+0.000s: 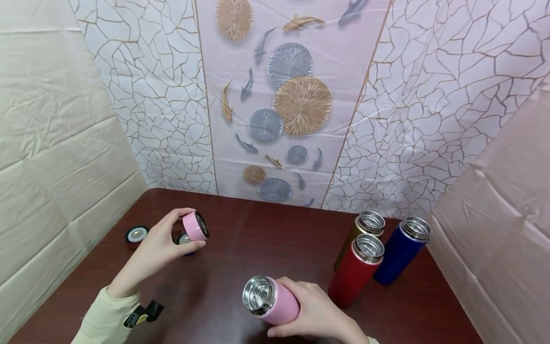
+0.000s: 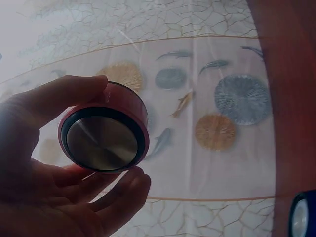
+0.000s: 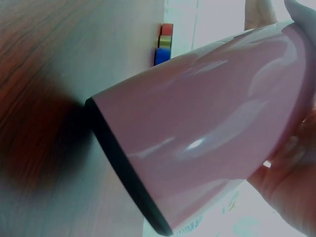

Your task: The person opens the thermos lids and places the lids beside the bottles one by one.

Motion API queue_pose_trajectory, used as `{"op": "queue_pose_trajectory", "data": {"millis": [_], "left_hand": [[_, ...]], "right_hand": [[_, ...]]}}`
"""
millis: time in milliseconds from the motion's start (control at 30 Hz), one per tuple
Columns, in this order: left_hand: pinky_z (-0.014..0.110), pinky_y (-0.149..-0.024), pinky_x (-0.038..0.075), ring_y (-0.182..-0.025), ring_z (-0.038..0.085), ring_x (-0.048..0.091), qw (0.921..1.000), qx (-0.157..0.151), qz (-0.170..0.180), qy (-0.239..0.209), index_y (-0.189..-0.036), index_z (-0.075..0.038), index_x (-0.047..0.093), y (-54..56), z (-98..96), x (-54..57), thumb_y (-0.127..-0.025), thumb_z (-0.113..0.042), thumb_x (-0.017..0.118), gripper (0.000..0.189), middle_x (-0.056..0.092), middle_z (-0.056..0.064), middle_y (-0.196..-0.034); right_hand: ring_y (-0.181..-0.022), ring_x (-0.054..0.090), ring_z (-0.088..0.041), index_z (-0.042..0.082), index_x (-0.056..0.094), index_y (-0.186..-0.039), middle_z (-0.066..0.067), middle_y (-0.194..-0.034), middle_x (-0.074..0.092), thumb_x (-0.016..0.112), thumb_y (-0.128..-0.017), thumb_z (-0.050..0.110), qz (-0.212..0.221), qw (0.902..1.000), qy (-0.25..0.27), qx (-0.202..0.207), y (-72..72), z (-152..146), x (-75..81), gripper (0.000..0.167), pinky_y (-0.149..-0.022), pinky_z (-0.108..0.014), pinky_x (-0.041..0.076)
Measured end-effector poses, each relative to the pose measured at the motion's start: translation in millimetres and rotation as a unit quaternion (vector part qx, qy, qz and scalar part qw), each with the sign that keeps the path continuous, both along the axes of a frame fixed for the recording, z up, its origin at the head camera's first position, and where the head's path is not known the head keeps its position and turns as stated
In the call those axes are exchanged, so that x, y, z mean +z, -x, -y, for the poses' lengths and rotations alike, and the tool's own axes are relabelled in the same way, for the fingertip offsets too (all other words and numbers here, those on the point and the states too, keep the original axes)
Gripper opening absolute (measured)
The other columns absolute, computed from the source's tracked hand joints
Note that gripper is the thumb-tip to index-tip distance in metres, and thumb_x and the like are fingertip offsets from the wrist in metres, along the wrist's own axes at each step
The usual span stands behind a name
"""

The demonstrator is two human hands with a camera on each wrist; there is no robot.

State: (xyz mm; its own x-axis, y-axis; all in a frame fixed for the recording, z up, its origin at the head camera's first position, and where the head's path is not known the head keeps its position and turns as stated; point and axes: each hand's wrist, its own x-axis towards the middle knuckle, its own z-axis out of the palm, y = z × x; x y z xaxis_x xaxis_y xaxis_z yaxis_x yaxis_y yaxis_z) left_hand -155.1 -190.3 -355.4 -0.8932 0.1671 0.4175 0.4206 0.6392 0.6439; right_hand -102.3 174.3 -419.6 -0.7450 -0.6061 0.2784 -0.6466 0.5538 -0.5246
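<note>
My left hand (image 1: 161,242) grips a pink bottle lid (image 1: 195,226) above the table's left side, thumb below and fingers over the top. In the left wrist view the lid's round metal face (image 2: 102,143) with its dark ring points at the camera. My right hand (image 1: 317,309) holds a pink thermos bottle (image 1: 285,302) around its upper body, near the front of the table. Its steel mouth (image 1: 259,295) is uncovered and leans to the left. The right wrist view shows the bottle's black base rim (image 3: 126,165) tilted close over the table.
Uncapped gold (image 1: 348,243), red (image 1: 354,277) and blue (image 1: 397,253) bottles stand together at the right. A red lid (image 1: 137,234) lies at the left, and a blue lid (image 2: 300,217) is partly behind my left hand. A gold lid (image 3: 165,41) sits between them. Cloth walls enclose the table (image 1: 258,229).
</note>
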Motion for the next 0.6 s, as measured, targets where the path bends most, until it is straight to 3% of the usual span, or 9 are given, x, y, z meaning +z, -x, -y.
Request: {"op": "queue_pose_trajectory", "data": {"millis": [233, 433, 600], "left_hand": [[0.039, -0.080, 0.050, -0.090, 0.019, 0.061, 0.9992, -0.002, 0.036, 0.018, -0.131, -0.011, 0.055, 14.5, -10.3, -19.7, -0.078, -0.039, 0.088, 0.068, 0.067, 0.006, -0.111], [0.035, -0.072, 0.050, -0.085, 0.021, 0.061, 0.9967, -0.018, 0.040, 0.069, -0.129, -0.005, 0.054, 29.6, -19.6, -48.4, -0.076, -0.042, 0.088, 0.073, 0.066, 0.007, -0.102], [0.034, -0.072, 0.051, -0.089, 0.025, 0.061, 0.9929, -0.033, 0.066, 0.093, -0.127, -0.003, 0.055, 37.9, -22.8, -69.0, -0.076, -0.041, 0.088, 0.071, 0.065, 0.007, -0.103]], "right_hand": [[-0.086, 0.062, 0.000, 0.041, 0.056, -0.131, 0.020, -0.105, 0.067, 0.081, -0.073, 0.065, 0.002, 1.0000, 0.009, 0.001, 0.4, -1, -0.7, 0.068, -0.070, -0.026, 0.051], [-0.087, 0.062, 0.000, 0.041, 0.056, -0.130, 0.020, -0.104, 0.067, 0.081, -0.072, 0.066, -0.009, 0.9999, 0.007, -0.001, 0.4, -1, -1.7, 0.068, -0.071, -0.027, 0.051], [-0.087, 0.062, 0.001, 0.041, 0.056, -0.130, 0.020, -0.104, 0.067, 0.082, -0.072, 0.065, -0.004, 1.0000, 0.008, 0.003, 0.6, -1, -1.9, 0.067, -0.071, -0.027, 0.051]]}}
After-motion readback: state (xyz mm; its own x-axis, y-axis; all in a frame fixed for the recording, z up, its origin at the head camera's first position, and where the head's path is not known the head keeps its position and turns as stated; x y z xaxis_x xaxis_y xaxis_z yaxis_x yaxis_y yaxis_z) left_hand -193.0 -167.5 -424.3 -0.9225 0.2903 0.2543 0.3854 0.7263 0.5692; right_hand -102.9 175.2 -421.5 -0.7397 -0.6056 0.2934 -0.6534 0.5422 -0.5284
